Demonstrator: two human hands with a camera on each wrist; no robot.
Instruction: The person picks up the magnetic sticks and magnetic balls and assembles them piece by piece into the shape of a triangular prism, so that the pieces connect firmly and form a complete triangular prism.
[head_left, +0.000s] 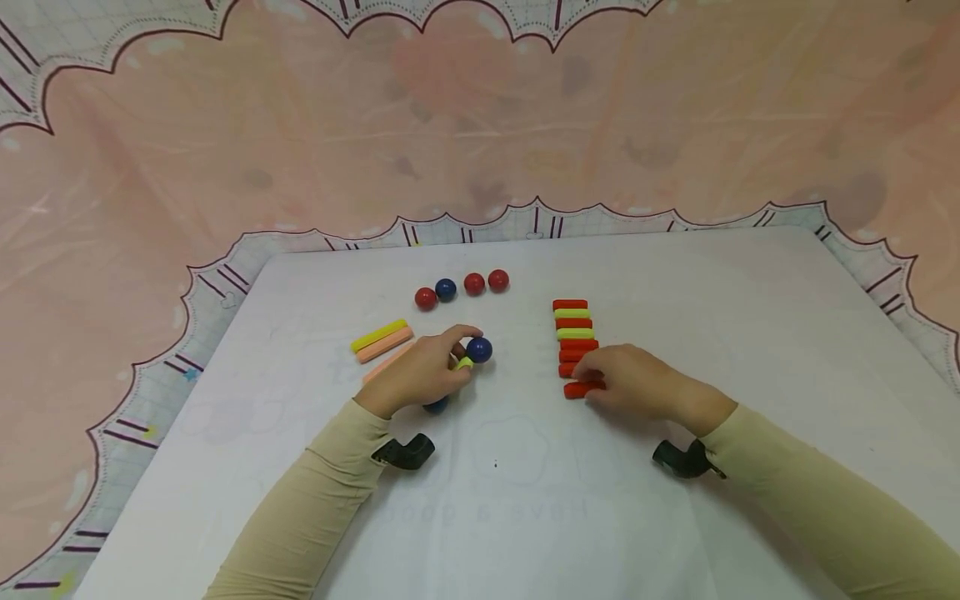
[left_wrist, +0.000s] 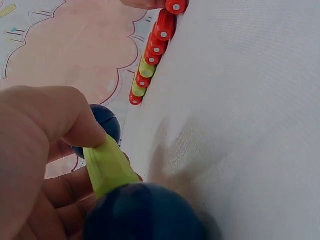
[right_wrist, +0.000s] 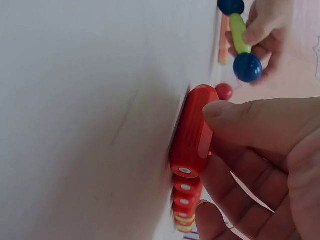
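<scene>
My left hand (head_left: 416, 372) grips a yellow-green magnetic rod (left_wrist: 111, 167), thumb on one side and fingers round the other. One blue ball (head_left: 479, 350) sits on the rod's far end, and a second blue ball (left_wrist: 145, 216) is on its near end. To the right, my right hand (head_left: 637, 383) pinches a red magnetic rod (right_wrist: 192, 132) between thumb and fingers, close over the white table. This rod lies at the near end of a column of red rods (head_left: 577, 344) and yellow-green rods (head_left: 575, 334), slightly apart from the others.
Behind the left hand are three red balls (head_left: 474, 284) and a blue ball (head_left: 446, 289) in a loose row. A yellow rod (head_left: 378, 336) and two orange rods (head_left: 386, 344) lie left of it, one partly covered. The white table (head_left: 712, 317) meets a patterned cloth (head_left: 675, 125).
</scene>
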